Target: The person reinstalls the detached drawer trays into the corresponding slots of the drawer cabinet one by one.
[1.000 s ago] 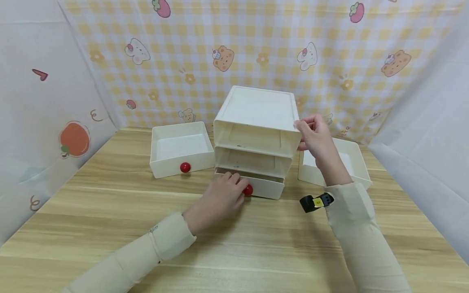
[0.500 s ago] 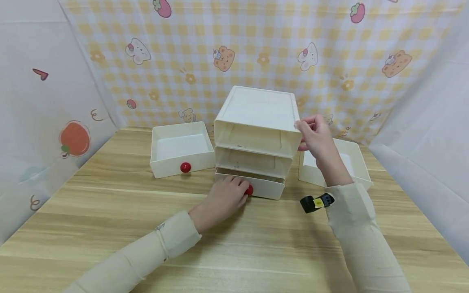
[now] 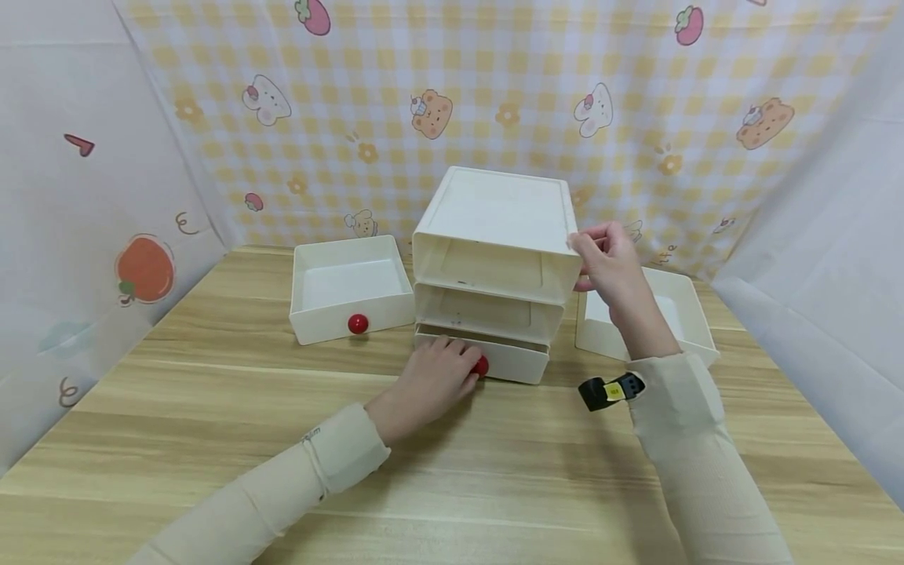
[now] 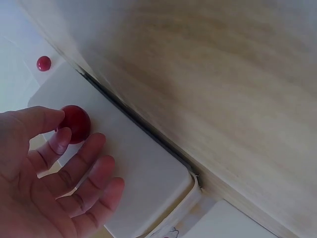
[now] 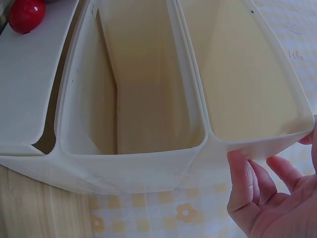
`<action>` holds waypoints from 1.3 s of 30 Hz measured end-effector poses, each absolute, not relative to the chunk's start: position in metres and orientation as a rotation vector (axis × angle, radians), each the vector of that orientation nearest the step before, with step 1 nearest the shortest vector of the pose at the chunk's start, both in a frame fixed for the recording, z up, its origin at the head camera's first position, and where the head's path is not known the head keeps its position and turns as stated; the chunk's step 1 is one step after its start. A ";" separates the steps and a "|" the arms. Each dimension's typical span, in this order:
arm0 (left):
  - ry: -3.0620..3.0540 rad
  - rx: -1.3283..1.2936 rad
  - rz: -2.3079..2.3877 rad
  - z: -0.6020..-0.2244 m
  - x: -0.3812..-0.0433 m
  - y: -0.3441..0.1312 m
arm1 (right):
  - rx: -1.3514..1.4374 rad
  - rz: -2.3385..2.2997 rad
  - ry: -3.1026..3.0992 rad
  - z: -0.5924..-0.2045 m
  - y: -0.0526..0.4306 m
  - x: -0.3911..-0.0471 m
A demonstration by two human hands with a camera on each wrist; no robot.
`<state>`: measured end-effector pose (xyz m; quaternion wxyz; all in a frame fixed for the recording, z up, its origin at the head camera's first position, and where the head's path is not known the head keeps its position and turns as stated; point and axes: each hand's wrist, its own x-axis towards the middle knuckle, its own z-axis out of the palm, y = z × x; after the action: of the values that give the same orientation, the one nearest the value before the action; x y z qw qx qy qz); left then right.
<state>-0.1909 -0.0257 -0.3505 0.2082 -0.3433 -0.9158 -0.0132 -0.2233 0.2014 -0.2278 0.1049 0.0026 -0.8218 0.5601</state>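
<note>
Your left hand (image 3: 431,382) pinched the red knob (image 4: 77,124) between thumb and index finger, its other fingers loosely bent; your right hand (image 3: 609,259) gripped the upper right corner of the white cabinet (image 3: 503,208) at mid-frame. The left drawer (image 3: 326,320) and right drawer (image 3: 599,336) flanked it, your forearm crossing the latter. The bottom drawer (image 3: 518,363) sat slightly ajar.
</note>
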 end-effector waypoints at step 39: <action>-2.619 -0.900 0.017 -0.351 -0.199 -0.018 | 0.028 1.644 -2.429 -0.227 0.203 -0.224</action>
<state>-0.1989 -0.0184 -0.3508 0.1849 -0.3195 -0.9294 0.0061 -0.2242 0.2031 -0.2268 0.1038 0.0094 -0.8236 0.5575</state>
